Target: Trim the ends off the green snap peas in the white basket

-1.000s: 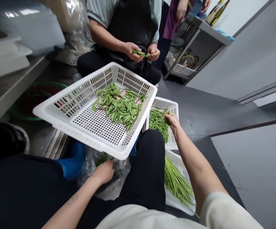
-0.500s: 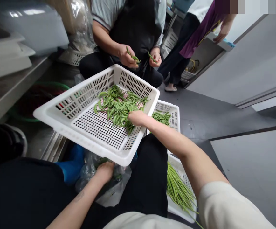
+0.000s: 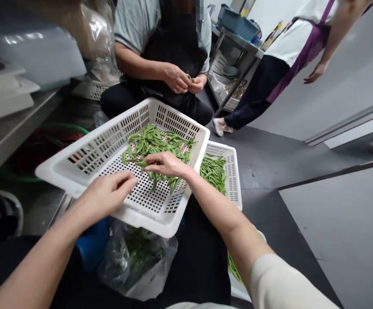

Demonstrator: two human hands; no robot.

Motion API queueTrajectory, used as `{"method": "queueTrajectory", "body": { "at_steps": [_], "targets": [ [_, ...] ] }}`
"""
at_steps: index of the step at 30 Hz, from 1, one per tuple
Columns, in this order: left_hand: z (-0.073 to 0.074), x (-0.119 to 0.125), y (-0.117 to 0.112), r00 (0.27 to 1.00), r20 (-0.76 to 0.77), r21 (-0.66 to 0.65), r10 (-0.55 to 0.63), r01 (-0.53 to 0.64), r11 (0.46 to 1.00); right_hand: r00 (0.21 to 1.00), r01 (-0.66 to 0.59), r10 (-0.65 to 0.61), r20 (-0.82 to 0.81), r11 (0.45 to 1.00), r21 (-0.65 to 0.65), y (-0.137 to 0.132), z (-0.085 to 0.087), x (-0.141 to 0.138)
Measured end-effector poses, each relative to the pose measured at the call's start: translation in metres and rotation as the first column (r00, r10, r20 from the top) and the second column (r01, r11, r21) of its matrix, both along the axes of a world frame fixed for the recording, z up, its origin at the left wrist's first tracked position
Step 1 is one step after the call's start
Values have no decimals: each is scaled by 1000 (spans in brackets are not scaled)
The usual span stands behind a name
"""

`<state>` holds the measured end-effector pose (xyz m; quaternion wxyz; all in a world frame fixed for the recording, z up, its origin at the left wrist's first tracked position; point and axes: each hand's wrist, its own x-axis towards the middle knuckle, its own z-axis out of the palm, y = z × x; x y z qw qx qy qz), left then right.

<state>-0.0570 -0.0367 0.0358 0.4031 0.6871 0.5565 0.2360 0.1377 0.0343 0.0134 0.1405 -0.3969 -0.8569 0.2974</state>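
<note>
A large white slotted basket [image 3: 86,148] rests on my lap with a pile of green pea pods [image 3: 156,143] in its far half. My right hand [image 3: 165,164] lies over the near edge of the pile, fingers pinched on a pea pod [image 3: 143,164]. My left hand [image 3: 107,193] hovers over the basket's near side, fingers loosely curled, with nothing in them that I can see. Between my knees sits a clear plastic bag [image 3: 135,257] with green scraps in it.
A smaller white basket [image 3: 233,171] of pods stands on the floor at right. A seated person [image 3: 160,51] opposite works a pod with both hands. Another person [image 3: 289,56] stands at back right by a metal rack [image 3: 234,51]. A steel counter [image 3: 9,128] runs along my left.
My left hand rose from the plastic bag under the basket to above the basket's near side. My right hand went from the small floor basket into the big basket's pile and pinched a pod.
</note>
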Motion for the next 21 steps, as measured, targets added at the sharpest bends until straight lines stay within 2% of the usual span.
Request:
{"method": "queueTrajectory", "body": {
  "at_steps": [2, 5, 8, 11, 14, 18, 21],
  "targets": [
    [-5, 4, 20, 999, 19, -30, 27, -26, 999, 987, 6, -5, -160, 1000, 5, -5, 1, -3],
    [-13, 13, 30, 979, 203, -160, -15, 48, 986, 969, -6, 21, -245, 998, 59, -11, -4, -4],
    [-16, 21, 29, 946, 321, -268, 48, 42, 963, 976, -17, 45, -214, 991, 133, -10, -10, 0],
    [-15, 26, 30, 926, 357, -346, 124, 8, 938, 984, -23, 56, -170, 981, 191, -5, -12, 5],
    [-13, 26, 34, 923, 359, -364, 141, -1, 931, 989, -33, 64, -132, 974, 224, -2, -12, 9],
    [-17, 23, 35, 918, 372, -384, 134, 21, 923, 994, -18, 41, -105, 977, 213, -5, -11, 9],
    [-23, 21, 34, 887, 430, -391, 168, 16, 920, 980, 35, -5, -198, 989, 146, -9, -11, 3]
  ]
}}
